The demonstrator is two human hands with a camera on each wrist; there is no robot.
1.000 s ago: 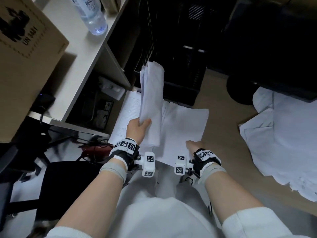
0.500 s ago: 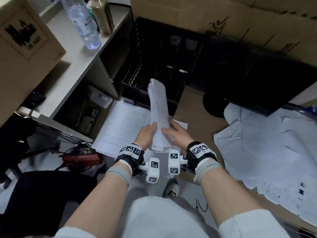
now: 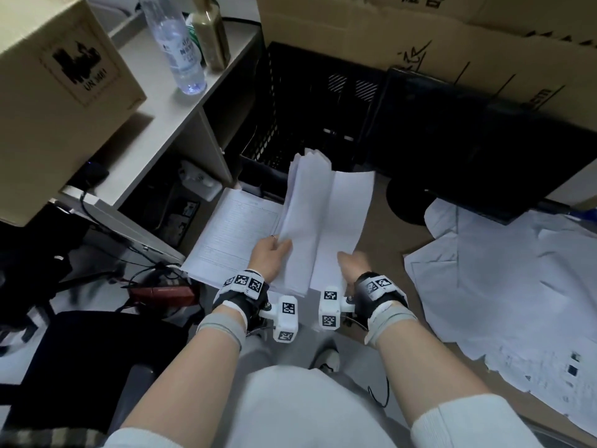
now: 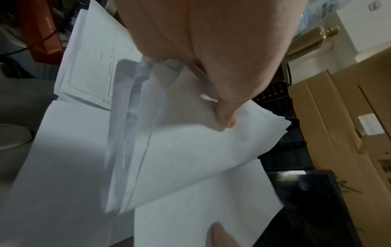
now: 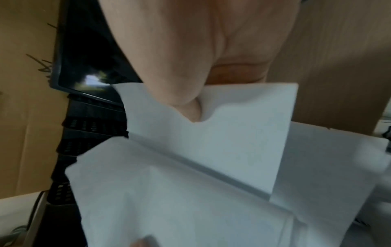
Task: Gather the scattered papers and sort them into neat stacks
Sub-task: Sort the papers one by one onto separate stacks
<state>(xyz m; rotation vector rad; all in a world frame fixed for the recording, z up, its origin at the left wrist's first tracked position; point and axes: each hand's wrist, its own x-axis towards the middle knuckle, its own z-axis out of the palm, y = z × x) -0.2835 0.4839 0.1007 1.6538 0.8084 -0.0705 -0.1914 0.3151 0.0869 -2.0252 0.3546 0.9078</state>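
Note:
My left hand (image 3: 273, 255) grips a sheaf of white papers (image 3: 302, 221) by its near left edge, thumb on top; the same sheaf (image 4: 190, 150) fills the left wrist view. My right hand (image 3: 353, 265) pinches a single white sheet (image 3: 347, 215) at its near edge, peeled to the right off the sheaf; the right wrist view shows this sheet (image 5: 222, 142) with my thumb on top. Both are held above the floor. A printed form (image 3: 235, 231) lies flat on the floor under my left hand. A loose spread of white papers (image 3: 517, 286) covers the floor at the right.
A black perforated crate (image 3: 310, 108) stands ahead, a dark monitor (image 3: 484, 150) to its right, cardboard boxes (image 3: 387, 30) behind. A shelf unit (image 3: 155, 118) on the left carries a carton (image 3: 58, 92) and bottles (image 3: 176, 43). Cables and a red device (image 3: 161, 292) lie at lower left.
The sheaf stood on edge between both hands half a second ago. Now it is tilted flatter, and my right hand has drawn one sheet off to the right.

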